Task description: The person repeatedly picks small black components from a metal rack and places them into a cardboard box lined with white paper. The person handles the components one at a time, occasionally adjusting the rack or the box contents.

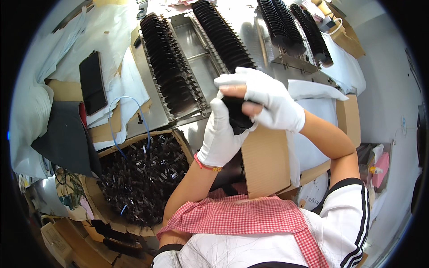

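Both my hands wear white gloves and meet in front of the metal racks. My left hand (221,139) is closed around a black rounded piece (238,117), holding it from the lower left. Over its upper right side curls my right hand (276,102), with a bare thumb and a bare finger against the piece. My fingers hide much of it, so I cannot tell whether it is one piece or a stack. Just beyond, a metal rack (200,36) carries rows of similar dark, thin, rounded pieces (221,33). Another row of dark pieces (166,64) stands to its left.
More filled racks (295,62) stand at the far right. A cardboard box (266,158) with white sheeting is under my right arm. At the left, an open carton (91,192) holds many small dark parts (143,178). A phone (93,82) and a blue cord (111,120) lie nearby.
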A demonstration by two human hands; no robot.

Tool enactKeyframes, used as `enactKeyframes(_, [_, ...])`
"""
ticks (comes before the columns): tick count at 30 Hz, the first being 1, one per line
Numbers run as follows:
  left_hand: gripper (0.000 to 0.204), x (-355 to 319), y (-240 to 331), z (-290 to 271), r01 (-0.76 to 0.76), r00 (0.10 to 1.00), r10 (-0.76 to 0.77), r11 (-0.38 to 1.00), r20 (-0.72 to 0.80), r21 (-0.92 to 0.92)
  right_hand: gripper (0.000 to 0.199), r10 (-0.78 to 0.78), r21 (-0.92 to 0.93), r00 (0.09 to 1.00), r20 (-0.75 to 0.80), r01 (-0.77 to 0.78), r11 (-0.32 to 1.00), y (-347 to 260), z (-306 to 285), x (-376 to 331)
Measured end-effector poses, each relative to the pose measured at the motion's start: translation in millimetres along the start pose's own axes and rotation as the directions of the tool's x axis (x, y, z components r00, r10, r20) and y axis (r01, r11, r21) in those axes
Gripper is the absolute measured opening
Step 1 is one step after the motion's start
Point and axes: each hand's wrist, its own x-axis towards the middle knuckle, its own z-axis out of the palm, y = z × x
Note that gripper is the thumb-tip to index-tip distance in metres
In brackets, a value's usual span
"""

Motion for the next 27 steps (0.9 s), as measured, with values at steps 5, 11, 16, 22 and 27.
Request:
enactKeyframes(5, [0.074, -18, -7, 22, 0.151, 0.977, -0.154, 0.988, 0.146, 0.029, 0.066, 0.025, -0.170, 0.993, 0.117, -0.005, 0.985, -35, -10, -49])
enactKeyframes(11, [0.083, -51, -16, 37, 0.309, 0.934, -0.304, 0.951, 0.185, 0.001, 0.041, 0.281, -0.125, 0.958, -0.062, -0.287, 0.950, -73, -3, -98])
enactKeyframes(16, [0.066, -89, -15, 37, 0.397, 0.914, -0.325, 0.841, 0.244, -0.368, 0.032, 0.670, 0.579, 0.616, -0.416, -0.388, 0.717, -107, 18, -125])
enactKeyframes(22, [0.080, -113, -24, 29, 0.205, 0.952, -0.140, 0.952, 0.273, -0.228, 0.057, 0.819, 0.845, 0.402, -0.409, -0.172, 0.506, -147, 43, -143])
enactKeyframes(27, [0.088, -126, -30, 28, 0.010, 0.954, -0.032, 0.997, 0.298, 0.075, 0.053, 0.775, 0.726, 0.261, -0.576, -0.272, 0.632, -178, 65, -155])
